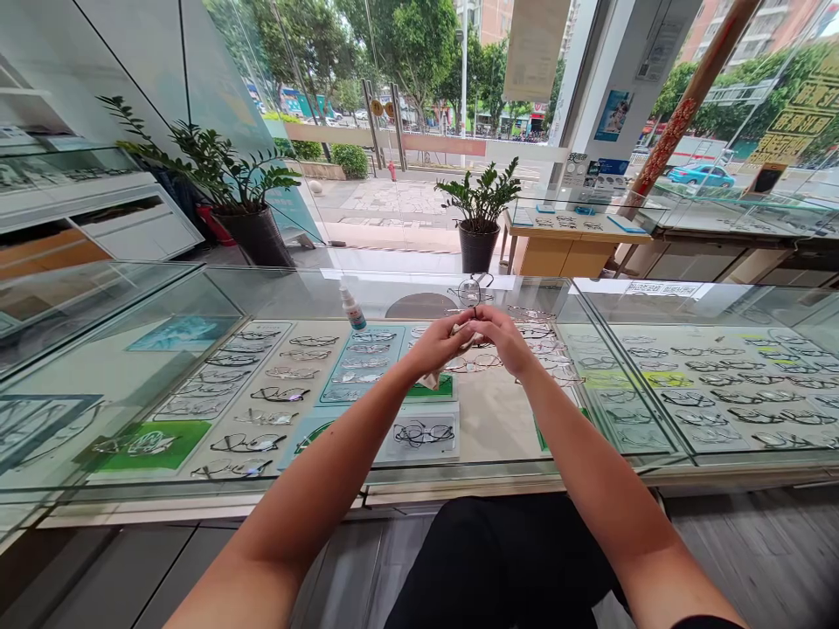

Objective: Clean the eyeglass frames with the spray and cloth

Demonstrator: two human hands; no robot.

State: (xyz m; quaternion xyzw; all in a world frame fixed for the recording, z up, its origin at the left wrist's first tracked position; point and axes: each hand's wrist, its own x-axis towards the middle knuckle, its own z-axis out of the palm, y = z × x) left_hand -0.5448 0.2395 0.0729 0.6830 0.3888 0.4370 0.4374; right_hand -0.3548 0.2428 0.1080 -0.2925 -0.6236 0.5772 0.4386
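My two hands meet above the glass display counter, fingers closed and partly overlapping. A pair of round, thin-rimmed glasses (470,293) stands up at the fingertips of my right hand (502,334), which grips it at the near side. My left hand (440,343) presses close beside it, its fingers closed on a pale cloth (430,379) that hangs out below the palm. The exact hold of the inner fingers is hidden. To the left of my hands, a small white spray bottle (352,309) stands upright on the glass top.
Rows of spectacle frames (280,395) lie inside the glass counter (386,476) beneath my arms. Beyond it are a potted plant (478,245), a larger potted plant (259,231) to the left, and a wooden display table (570,253). Glass doors face a street.
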